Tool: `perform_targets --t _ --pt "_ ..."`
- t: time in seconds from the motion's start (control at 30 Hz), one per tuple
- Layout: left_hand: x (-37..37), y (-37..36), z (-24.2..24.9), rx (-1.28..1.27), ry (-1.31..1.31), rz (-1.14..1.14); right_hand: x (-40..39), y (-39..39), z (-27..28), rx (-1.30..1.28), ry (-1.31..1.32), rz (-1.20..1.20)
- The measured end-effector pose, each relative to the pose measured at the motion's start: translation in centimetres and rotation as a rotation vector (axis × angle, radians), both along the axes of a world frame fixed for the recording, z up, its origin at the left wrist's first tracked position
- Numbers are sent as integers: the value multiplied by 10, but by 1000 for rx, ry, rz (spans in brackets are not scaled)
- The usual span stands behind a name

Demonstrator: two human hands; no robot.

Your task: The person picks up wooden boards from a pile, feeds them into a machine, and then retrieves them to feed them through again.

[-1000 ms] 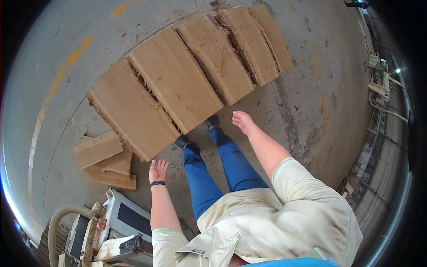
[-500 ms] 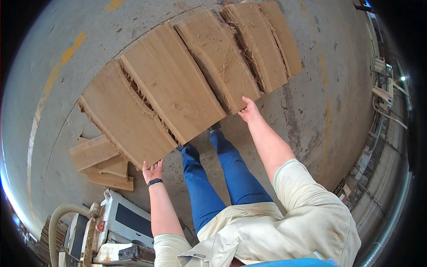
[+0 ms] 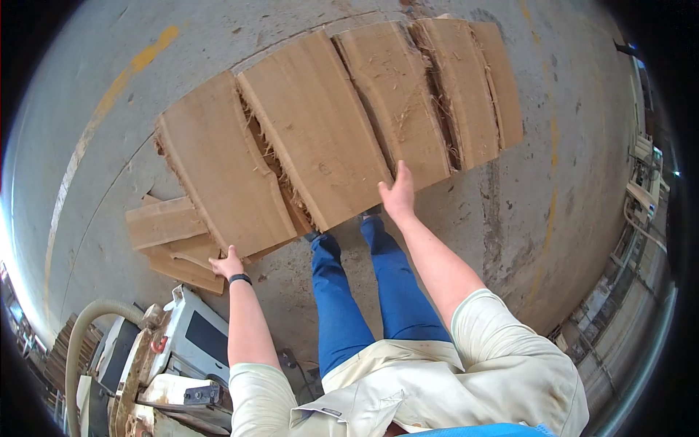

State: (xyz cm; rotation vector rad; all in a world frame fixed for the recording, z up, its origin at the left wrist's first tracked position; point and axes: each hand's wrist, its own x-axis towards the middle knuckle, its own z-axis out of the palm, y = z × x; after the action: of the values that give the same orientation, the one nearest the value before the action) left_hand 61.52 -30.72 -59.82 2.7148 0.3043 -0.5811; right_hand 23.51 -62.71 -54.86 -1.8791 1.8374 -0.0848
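Several wide, rough-edged boards lie side by side in a fan. At the near left corner of the leftmost board point(image 3: 222, 156), my left hand point(image 3: 224, 265) grips with the thumb on its end and the fingers at its side. My right hand point(image 3: 397, 198) is open, thumb raised, by the near right corner of the second board point(image 3: 317, 131) and the near end of the third board point(image 3: 397, 95). Part of another board point(image 3: 290, 217) shows underneath, between the first two. Loose fibres cling to the edges.
Shorter wood offcuts point(image 3: 169, 221) lie on the concrete floor point(image 3: 466, 233) at the left. A white machine point(image 3: 211, 339) with a ribbed hose point(image 3: 79, 339) stands at the lower left. Equipment and a long pipe point(image 3: 652, 342) run along the right side.
The leftmost board's near end has shifted left with my left hand, widening the gap and exposing wood beneath. My right hand has moved left from the third board's end, its thumb now raised.
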Motion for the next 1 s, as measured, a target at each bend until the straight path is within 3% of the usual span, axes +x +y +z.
perform_targets --t 0.03,0.17,0.33,0.43,0.63,0.67,0.73,0.77,0.87,0.9,0.97,1.0 --pt "6 -1 1 133 -44 -193 13 5 -2 -26 80 138" --pt "29 -11 7 45 227 -393 48 8 1 110 209 38" --pt "-9 -17 16 149 177 -528 45 -12 -1 309 158 -96" --pt "-39 -21 26 178 95 -374 40 -3 10 356 181 -47" --pt "-49 9 42 108 136 -298 6 40 5 398 64 -108" --pt "-50 33 22 29 141 -303 -2 49 0 392 12 -125" --pt "-67 59 -7 -156 107 -104 -14 65 -9 343 -169 -213" --pt "-73 63 -16 -251 89 -1 -11 70 -7 289 -123 -346" --pt "-100 55 -14 -539 454 690 -9 110 -27 228 -55 -827" --pt "-108 48 -12 -645 610 942 -4 116 -25 449 -399 -1066" --pt "-116 20 11 -948 650 1068 10 125 -21 892 -1137 -1477" --pt "-118 15 13 -1102 667 1128 14 126 -25 871 -1158 -1486"
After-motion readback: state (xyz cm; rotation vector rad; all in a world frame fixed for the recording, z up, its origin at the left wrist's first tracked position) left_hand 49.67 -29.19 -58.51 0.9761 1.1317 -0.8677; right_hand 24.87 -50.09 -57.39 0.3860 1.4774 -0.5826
